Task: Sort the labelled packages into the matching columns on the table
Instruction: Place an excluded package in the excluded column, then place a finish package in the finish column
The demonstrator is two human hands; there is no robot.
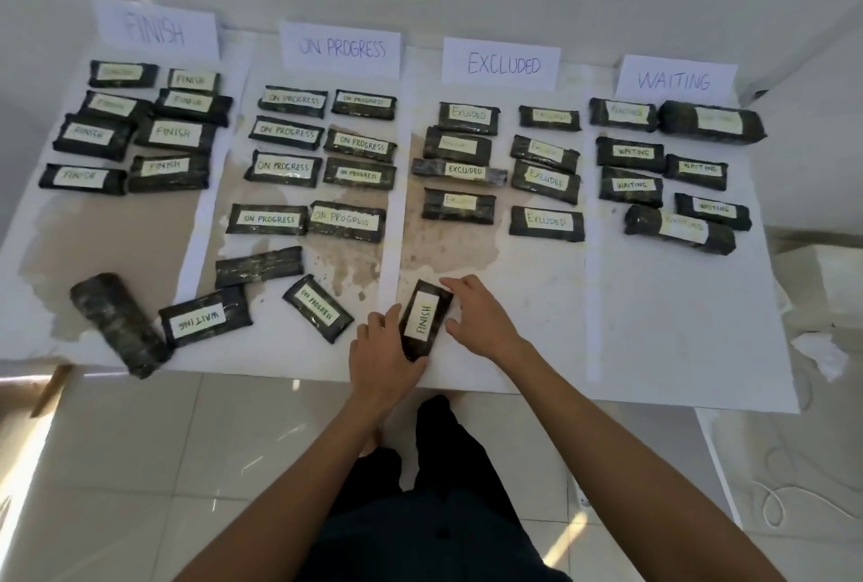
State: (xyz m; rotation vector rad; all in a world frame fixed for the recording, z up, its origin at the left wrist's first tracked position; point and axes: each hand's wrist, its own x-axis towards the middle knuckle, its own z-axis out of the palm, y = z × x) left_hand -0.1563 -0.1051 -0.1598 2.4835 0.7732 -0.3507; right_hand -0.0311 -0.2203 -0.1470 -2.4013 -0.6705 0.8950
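A black package labelled FINISH (424,321) lies near the table's front edge, at the foot of the EXCLUDED column. My left hand (383,359) grips its near end and left side. My right hand (481,317) rests against its right side, fingers spread along the far corner. Four paper signs stand at the back: FINISH (156,28), ON PROGRESS (342,50), EXCLUDED (503,64), WAITING (674,79). Several labelled packages lie in rows under each sign.
Loose packages lie at the front left: one labelled ON PROGRESS (318,309), one labelled WAITING (204,316), a face-down package (259,266) and a thick dark roll (119,324) at the table edge. The white table (677,324) ends just before my legs; tiled floor below.
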